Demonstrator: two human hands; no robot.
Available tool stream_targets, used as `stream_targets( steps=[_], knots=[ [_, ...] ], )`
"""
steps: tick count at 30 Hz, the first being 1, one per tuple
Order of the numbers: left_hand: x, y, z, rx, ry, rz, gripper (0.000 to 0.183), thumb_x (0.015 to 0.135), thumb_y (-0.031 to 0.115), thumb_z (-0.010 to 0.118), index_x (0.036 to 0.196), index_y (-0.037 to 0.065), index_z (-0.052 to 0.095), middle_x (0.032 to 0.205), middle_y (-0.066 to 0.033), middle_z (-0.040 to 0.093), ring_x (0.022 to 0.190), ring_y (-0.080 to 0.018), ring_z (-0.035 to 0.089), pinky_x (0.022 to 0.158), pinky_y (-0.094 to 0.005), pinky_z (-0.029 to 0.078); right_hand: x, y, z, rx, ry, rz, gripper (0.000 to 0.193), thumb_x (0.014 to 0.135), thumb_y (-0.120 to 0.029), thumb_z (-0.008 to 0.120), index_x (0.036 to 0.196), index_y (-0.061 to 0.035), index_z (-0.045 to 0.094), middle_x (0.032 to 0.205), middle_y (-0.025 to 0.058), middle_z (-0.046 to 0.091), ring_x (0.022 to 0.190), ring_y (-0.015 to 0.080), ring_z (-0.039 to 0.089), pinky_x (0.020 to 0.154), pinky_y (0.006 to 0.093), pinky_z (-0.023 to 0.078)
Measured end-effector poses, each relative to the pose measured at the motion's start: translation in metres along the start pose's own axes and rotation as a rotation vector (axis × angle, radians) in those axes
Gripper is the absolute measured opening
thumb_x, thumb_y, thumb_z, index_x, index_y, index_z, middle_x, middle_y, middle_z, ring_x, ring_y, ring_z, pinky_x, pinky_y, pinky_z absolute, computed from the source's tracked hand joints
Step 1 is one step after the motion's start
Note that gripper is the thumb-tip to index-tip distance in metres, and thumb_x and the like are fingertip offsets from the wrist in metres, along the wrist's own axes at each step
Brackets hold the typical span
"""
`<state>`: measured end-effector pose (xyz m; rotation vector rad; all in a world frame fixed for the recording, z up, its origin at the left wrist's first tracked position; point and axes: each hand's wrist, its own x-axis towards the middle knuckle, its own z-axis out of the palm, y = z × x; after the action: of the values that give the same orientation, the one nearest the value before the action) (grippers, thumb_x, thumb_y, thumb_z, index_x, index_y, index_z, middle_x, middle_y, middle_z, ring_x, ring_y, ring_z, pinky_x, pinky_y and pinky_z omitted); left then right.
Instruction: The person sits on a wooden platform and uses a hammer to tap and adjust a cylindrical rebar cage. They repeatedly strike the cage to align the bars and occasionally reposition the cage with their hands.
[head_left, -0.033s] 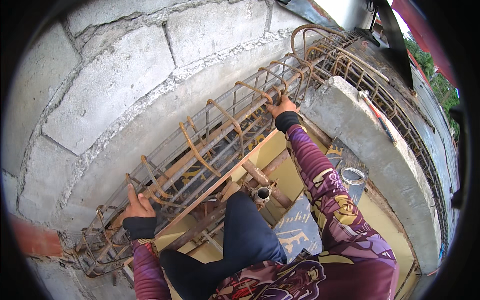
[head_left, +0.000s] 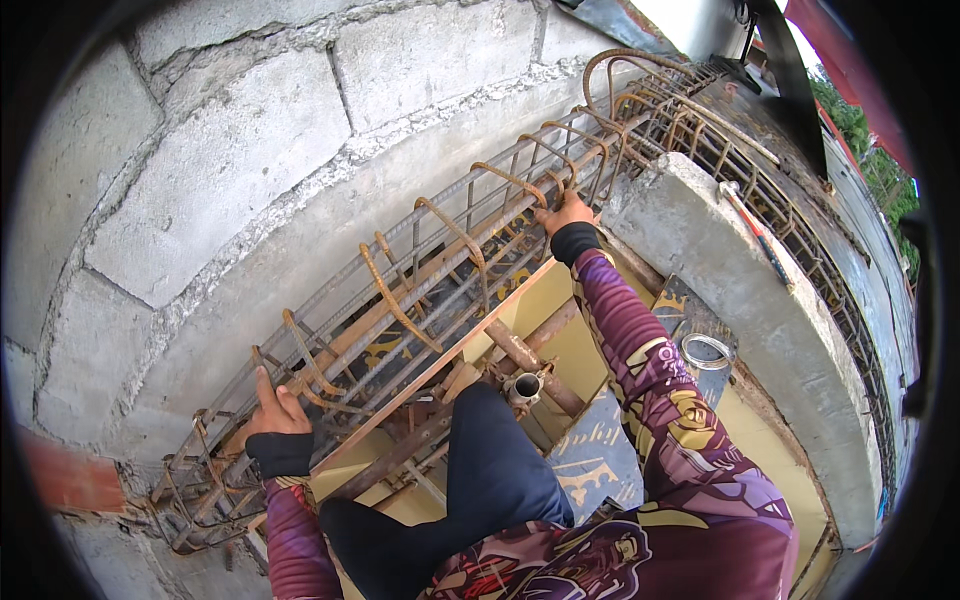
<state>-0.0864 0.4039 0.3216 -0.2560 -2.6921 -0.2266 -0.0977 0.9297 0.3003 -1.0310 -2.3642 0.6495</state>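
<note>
Rebar cage (head_left: 392,300) of rusty stirrups and long bars lies alongside a concrete block wall (head_left: 220,180), running diagonally before a seated worker. The left hand (head_left: 277,415) rests at its lower end, forefinger extended and other fingers bent; whether they grip a bar cannot be told. Farther up, the right hand (head_left: 566,217) touches a long bar, thumb and forefinger apart, their closure unclear. A hammer (head_left: 757,235) lies on a concrete beam (head_left: 820,370) at right, near a wire coil (head_left: 706,351).
</note>
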Motion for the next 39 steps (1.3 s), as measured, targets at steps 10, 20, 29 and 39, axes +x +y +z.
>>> stream_targets(
  steps=[10, 20, 29, 39],
  knots=[
    [0.004, 0.003, 0.004, -0.033, 0.004, -0.013, 0.044, 0.097, 0.028, 0.043, 0.137, 0.010, 0.045, 0.061, -0.0208, 0.059, 0.054, -0.0414, 0.057, 0.049, -0.0495, 0.042, 0.028, 0.077, 0.026, 0.121, -0.141, -0.109, 0.052, 0.072, -0.033, 0.079, 0.111, -0.0018, 0.064, 0.103, 0.0172, 0.069, 0.097, 0.0331, 0.066, 0.086, 0.0377, 0.051],
    [0.002, 0.001, 0.006, -0.040, 0.077, 0.041, 0.042, 0.098, 0.026, 0.044, 0.136, 0.010, 0.048, 0.058, -0.0196, 0.057, 0.053, -0.0393, 0.055, 0.049, -0.0475, 0.041, 0.007, 0.109, 0.079, -0.016, -0.398, 0.176, 0.062, 0.075, -0.038, 0.078, 0.127, -0.0086, 0.059, 0.120, 0.0179, 0.063, 0.114, 0.0321, 0.060, 0.097, 0.0395, 0.047],
    [0.002, -0.008, 0.006, -0.104, 0.091, 0.091, 0.043, 0.097, 0.021, 0.044, 0.138, 0.006, 0.046, 0.058, -0.0191, 0.056, 0.050, -0.0385, 0.053, 0.048, -0.0453, 0.039, 0.004, 0.126, 0.099, -0.016, -0.267, 0.020, 0.047, 0.082, -0.034, 0.069, 0.119, -0.0058, 0.063, 0.108, 0.0173, 0.068, 0.098, 0.0312, 0.067, 0.087, 0.0379, 0.052],
    [0.001, -0.012, 0.007, -0.056, 0.079, 0.111, 0.043, 0.099, 0.022, 0.042, 0.139, 0.009, 0.046, 0.059, -0.0171, 0.055, 0.049, -0.0334, 0.052, 0.048, -0.0426, 0.038, 0.008, 0.112, 0.105, -0.003, -0.209, 0.026, 0.033, 0.079, -0.023, 0.065, 0.105, -0.0022, 0.062, 0.091, 0.0213, 0.068, 0.090, 0.0393, 0.065, 0.080, 0.0452, 0.052]
  ],
)
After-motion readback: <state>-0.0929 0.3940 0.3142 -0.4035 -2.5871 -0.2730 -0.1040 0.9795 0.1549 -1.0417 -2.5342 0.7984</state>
